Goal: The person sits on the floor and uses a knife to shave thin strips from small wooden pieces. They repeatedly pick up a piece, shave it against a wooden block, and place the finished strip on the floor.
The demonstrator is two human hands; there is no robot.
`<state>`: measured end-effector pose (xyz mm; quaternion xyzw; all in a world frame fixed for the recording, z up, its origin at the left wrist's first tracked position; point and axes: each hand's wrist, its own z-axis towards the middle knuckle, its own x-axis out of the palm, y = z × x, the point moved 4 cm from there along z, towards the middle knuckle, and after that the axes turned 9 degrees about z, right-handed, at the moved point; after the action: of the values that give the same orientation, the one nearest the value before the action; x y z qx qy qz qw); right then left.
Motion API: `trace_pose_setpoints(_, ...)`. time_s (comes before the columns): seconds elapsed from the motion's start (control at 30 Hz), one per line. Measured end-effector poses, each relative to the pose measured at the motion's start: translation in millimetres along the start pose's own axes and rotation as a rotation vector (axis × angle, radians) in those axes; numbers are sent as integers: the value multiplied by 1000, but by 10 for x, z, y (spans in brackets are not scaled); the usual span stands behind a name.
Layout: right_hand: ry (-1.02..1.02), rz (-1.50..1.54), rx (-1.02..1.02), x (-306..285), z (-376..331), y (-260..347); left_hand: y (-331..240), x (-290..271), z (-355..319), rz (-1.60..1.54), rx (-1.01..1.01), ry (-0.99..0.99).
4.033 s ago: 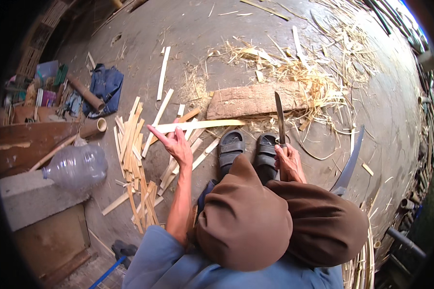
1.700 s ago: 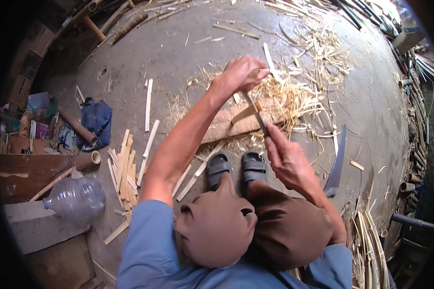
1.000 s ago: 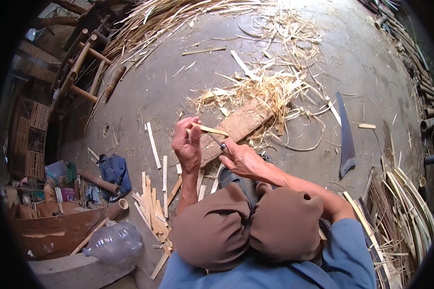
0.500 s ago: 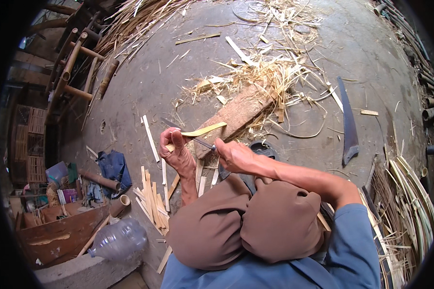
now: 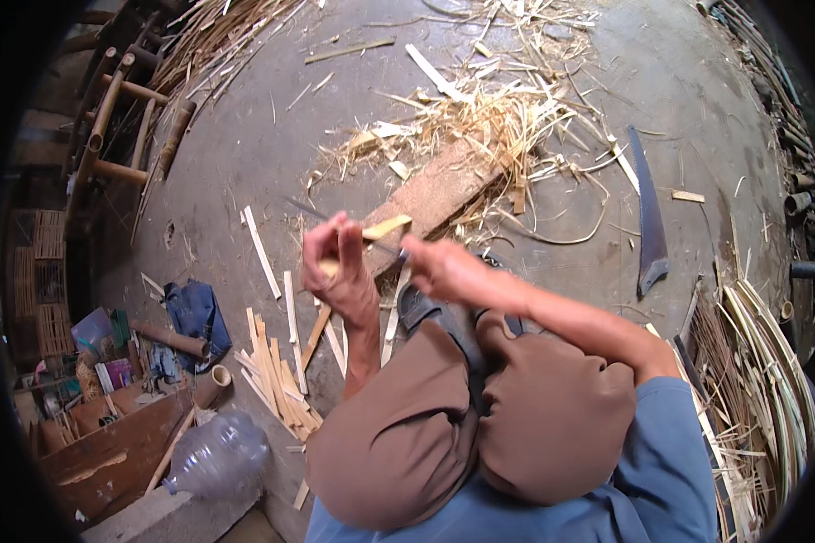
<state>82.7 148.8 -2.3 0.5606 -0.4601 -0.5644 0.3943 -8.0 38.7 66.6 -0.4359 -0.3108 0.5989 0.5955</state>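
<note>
The bamboo strip (image 5: pixel 382 232) is held up in front of the person's knees, above the concrete floor (image 5: pixel 244 154), its pale end sticking out toward the wooden block (image 5: pixel 435 195). The left hand (image 5: pixel 338 267) is clenched around the strip, fingers curled over it. The right hand (image 5: pixel 435 267) is closed on the handle of a knife (image 5: pixel 335 222), whose thin blade crosses the strip and points away to the left, blurred by motion.

Just below the hands, dark sandals (image 5: pixel 421 303) show between the brown-clad knees. The wooden block lies on the floor just beyond the hands, its far end buried in a heap of shavings (image 5: pixel 489 118). A loose pile of cut slats (image 5: pixel 276 376) lies to the left of the knees.

Toward the right edge of the floor a dark saw blade (image 5: pixel 647 213) lies flat, well apart from the hands, with bundles of long thin strips (image 5: pixel 761 362) beyond it. Near the lower left corner rest a clear plastic bottle (image 5: pixel 217 457), a blue cloth (image 5: pixel 195 312) and a short bamboo tube (image 5: pixel 210 385). A bamboo frame (image 5: pixel 118 118) stands at the upper left.
</note>
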Motion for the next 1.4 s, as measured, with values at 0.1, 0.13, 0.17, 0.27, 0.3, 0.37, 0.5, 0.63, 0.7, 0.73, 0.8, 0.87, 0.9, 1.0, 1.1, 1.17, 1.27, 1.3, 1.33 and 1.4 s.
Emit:
trace_pose_setpoints(0.1, -67, -55, -54, -222, 240, -74, -45, 331, 374, -11, 79, 87)
trace_pose_setpoints(0.13, -85, -108, -50, -280, 340, -78, -56, 463, 554, 98, 68, 100)
trace_pose_setpoints(0.17, -140, -168, -157, -379, 414, -136, -75, 608, 679, 54, 18, 131)
trace_pose_setpoints(0.27, -120, -429, 15, -591, 557, 141, -16, 674, 941, 184, 52, 92)
trace_pose_setpoints(0.3, -92, -405, -18, -617, 569, 148, 14, 702, 967, 208, 80, 79)
trace_pose_setpoints(0.37, -30, -351, -68, -615, 561, 56, 33, 718, 904, 220, 89, 64)
trace_pose_setpoints(0.5, -34, -177, -95, -549, 444, -184, -43, 718, 744, 227, 58, 132)
trace_pose_setpoints(0.63, -28, -429, 88, -501, 430, -81, 45, 636, 780, 226, 31, 95)
trace_pose_setpoints(0.7, 24, -309, 56, -481, 432, -223, 41, 631, 767, 228, 10, 95)
trace_pose_setpoints(0.73, 54, -260, 28, -481, 409, -298, 20, 653, 766, 236, 55, 118)
trace_pose_setpoints(0.8, 2, -295, -33, -428, 403, -434, -1, 706, 746, 222, 79, 130)
trace_pose_setpoints(0.87, 11, -382, 66, -402, 407, -462, -21, 711, 723, 203, 65, 124)
trace_pose_setpoints(0.9, 13, -433, 113, -437, 407, -364, -12, 697, 745, 203, 60, 122)
trace_pose_setpoints(1.0, 4, -289, 62, -461, 423, -458, -17, 716, 807, 222, 46, 130)
trace_pose_setpoints(1.1, 2, -253, 24, -382, 432, -654, -3, 798, 838, 209, 141, 114)
trace_pose_setpoints(1.17, -38, -347, 28, -395, 404, -605, 43, 779, 859, 220, 117, 101)
trace_pose_setpoints(1.27, -23, -381, 99, -335, 431, -591, 118, 715, 906, 223, 81, 70)
trace_pose_setpoints(1.3, -39, -362, 70, -326, 406, -655, 92, 733, 903, 208, 97, 84)
trace_pose_setpoints(1.33, -84, -287, -78, -291, 423, -822, 63, 750, 899, 193, 112, 97)
trace_pose_setpoints(1.4, -128, -211, -82, -181, 397, -974, 74, 696, 851, 143, 102, 151)
